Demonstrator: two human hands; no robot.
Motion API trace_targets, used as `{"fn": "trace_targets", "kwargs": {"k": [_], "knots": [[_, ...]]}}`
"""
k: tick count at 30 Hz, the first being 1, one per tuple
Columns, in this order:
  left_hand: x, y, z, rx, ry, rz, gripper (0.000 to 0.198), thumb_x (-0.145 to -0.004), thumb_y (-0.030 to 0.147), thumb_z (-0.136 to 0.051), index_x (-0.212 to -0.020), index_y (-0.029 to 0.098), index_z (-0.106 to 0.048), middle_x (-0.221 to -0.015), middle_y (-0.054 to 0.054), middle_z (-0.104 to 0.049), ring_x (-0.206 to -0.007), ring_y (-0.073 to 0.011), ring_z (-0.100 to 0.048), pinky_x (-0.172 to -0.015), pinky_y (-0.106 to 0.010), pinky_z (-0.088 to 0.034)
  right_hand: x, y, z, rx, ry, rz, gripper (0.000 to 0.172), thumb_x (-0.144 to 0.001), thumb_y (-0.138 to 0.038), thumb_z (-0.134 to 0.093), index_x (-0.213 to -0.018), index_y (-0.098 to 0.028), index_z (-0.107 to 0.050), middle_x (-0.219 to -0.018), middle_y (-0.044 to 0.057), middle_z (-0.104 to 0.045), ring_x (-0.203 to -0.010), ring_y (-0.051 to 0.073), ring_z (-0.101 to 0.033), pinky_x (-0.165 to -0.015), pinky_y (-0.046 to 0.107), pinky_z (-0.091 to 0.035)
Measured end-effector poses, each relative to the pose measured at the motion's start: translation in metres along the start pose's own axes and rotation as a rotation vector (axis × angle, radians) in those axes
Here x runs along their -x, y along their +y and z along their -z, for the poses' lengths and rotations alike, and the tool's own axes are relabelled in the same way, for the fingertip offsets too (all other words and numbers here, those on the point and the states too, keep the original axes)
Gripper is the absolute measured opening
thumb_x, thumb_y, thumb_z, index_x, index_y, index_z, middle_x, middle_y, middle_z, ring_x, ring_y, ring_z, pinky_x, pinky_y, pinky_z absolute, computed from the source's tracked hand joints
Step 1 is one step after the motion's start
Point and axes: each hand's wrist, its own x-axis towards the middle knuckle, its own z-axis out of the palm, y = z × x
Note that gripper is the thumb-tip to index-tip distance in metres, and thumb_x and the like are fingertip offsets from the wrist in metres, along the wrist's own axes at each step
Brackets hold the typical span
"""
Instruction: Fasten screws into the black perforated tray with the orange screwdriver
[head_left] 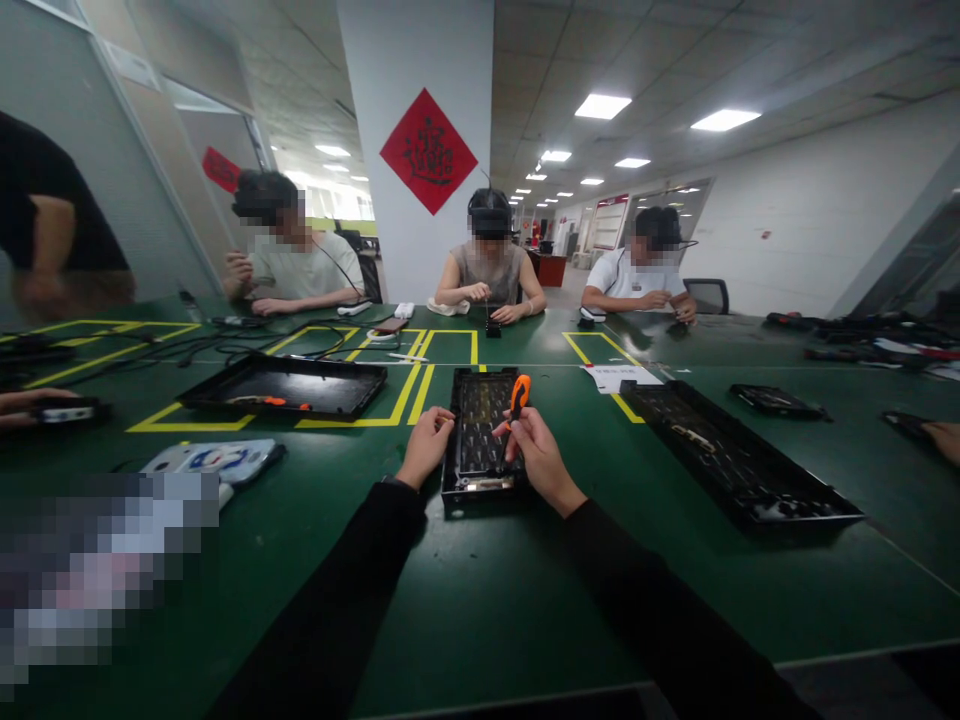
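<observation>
Fingertips of the right hand (546,455) pinch an orange-handled screwdriver (520,392), slightly tilted over the black case (480,502). The left hand (426,448), fingers drawn together, is at the case's left edge; whether it grips anything, I cannot tell. Beneath the case is the green table (480,610); a black tray (330,385) lies left of the case, a longer tray (739,465) right.

Long black sleeves (337,600), bare fingers (441,421)

White pillar (412,50), lit ceiling panels (604,106), green table (480,630).
</observation>
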Motion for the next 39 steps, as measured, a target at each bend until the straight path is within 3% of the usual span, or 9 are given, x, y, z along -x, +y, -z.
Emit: {"fn": "trace_targets", "kwargs": {"k": [7, 14, 21, 39], "knots": [[-0.0014, -0.0035, -0.0015, 0.008, -0.005, 0.0, 0.017, -0.078, 0.027, -0.046, -0.087, 0.018, -0.057, -0.082, -0.003, -0.058, -0.077, -0.0155, -0.054, -0.072, -0.03, -0.043, 0.0008, -0.0003, -0.0009, 0.003, -0.009, -0.024, 0.025, -0.087, -0.038, -0.043, -0.103, -0.019, -0.047, -0.086, 0.002, -0.059, -0.05, 0.006, -0.047, -0.049, 0.022, -0.039], [-0.0008, -0.0039, -0.0015, -0.004, 0.002, -0.011, 0.016, -0.079, 0.027, -0.045, -0.087, 0.019, -0.057, -0.085, -0.004, -0.058, -0.078, -0.0154, -0.054, -0.072, -0.03, -0.043, 0.0004, -0.0021, 0.001, 0.106, 0.005, 0.025, 0.023, -0.084, -0.035, -0.05, -0.098, -0.018, -0.058, -0.091, 0.002, -0.048, -0.055, 0.005, -0.047, -0.05, 0.021, -0.039], [-0.0006, -0.0018, -0.0013, 0.0, 0.005, 0.007, 0.015, -0.078, 0.025, -0.046, -0.086, 0.018, -0.057, -0.084, -0.003, -0.058, -0.078, -0.0153, -0.054, -0.073, -0.029, -0.043, -0.0016, 0.0023, 0.0001, -0.039, 0.07, 0.001, 0.029, -0.085, -0.032, -0.049, -0.112, -0.021, -0.045, -0.097, 0.004, -0.055, -0.052, 0.005, -0.045, -0.049, 0.021, -0.041], [-0.0006, -0.0014, -0.0016, 0.002, 0.009, -0.004, 0.017, -0.078, 0.026, -0.045, -0.087, 0.018, -0.057, -0.084, -0.003, -0.058, -0.077, -0.0148, -0.054, -0.073, -0.03, -0.043, -0.0002, 0.0025, 0.0001, -0.009, 0.074, -0.011, 0.036, -0.08, -0.032, -0.055, -0.115, -0.022, -0.049, -0.089, 0.001, -0.052, -0.054, 0.005, -0.044, -0.048, 0.02, -0.039]]}}
